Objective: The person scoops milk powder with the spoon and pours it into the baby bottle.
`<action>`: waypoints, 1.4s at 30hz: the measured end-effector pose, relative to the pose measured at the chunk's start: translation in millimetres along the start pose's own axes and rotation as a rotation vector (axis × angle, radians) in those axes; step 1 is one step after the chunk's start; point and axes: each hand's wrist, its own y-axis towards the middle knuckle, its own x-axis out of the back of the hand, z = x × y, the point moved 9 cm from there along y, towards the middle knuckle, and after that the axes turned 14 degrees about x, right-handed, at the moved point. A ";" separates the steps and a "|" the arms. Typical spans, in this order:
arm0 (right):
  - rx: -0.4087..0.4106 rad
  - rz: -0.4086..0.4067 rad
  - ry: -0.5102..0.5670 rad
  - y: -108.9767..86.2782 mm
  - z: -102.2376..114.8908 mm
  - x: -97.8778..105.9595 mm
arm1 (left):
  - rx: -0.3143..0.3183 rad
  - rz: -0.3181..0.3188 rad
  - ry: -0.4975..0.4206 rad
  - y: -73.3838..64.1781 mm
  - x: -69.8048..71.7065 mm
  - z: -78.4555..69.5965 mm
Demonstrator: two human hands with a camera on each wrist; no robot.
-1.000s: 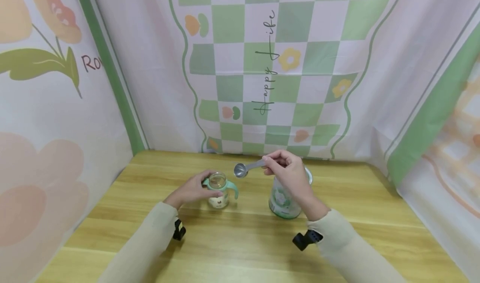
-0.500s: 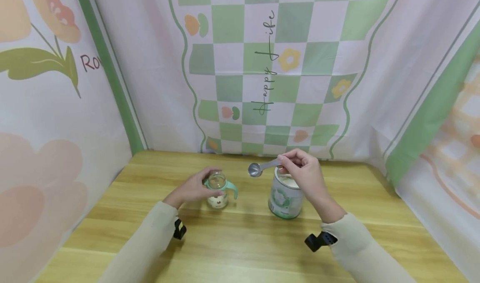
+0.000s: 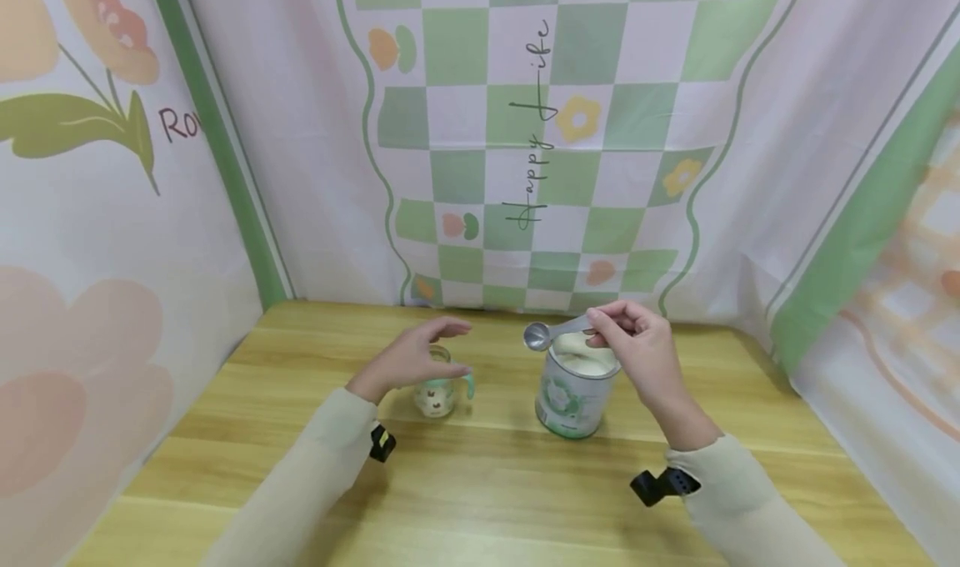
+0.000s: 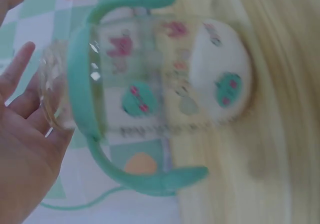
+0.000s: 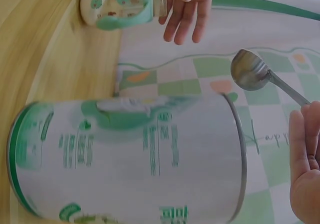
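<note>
My right hand (image 3: 637, 346) pinches the handle of a metal measuring spoon (image 3: 537, 336). The spoon's bowl is beside and just above the rim of an open can (image 3: 573, 400) of pale powder, printed white and green. Around the neck of a baby bottle (image 3: 435, 398) with mint handles, my left hand (image 3: 412, 354) has its thumb and fingers spread, apart from the glass in the left wrist view. The clear bottle (image 4: 135, 79) stands uncapped, with white powder at its base. My left hand hides part of its neck in the head view.
Bottle and can stand apart on a wooden table (image 3: 480, 492). A checkered cloth (image 3: 517, 150) hangs along the table's back edge, and printed curtains (image 3: 97, 300) close off the sides.
My left hand has let go of the bottle and spread its fingers, shifting slightly right. My right hand has carried the spoon rightward to the can's rim. The bottle stays put.
</note>
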 end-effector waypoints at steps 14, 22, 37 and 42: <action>0.014 -0.040 0.015 -0.3 -4.4 32.9 | -0.083 0.034 -0.002 13.7 -19.1 -46.5; -0.006 -0.019 -0.162 -6.6 -13.0 45.0 | -0.111 0.069 -0.008 21.3 -38.0 -62.2; 0.167 0.046 -0.442 -15.0 -12.0 41.3 | -0.116 0.090 -0.063 30.5 -69.6 -75.3; 0.277 0.074 -0.542 -15.0 -9.4 32.8 | -0.111 0.102 -0.109 32.7 -79.2 -75.3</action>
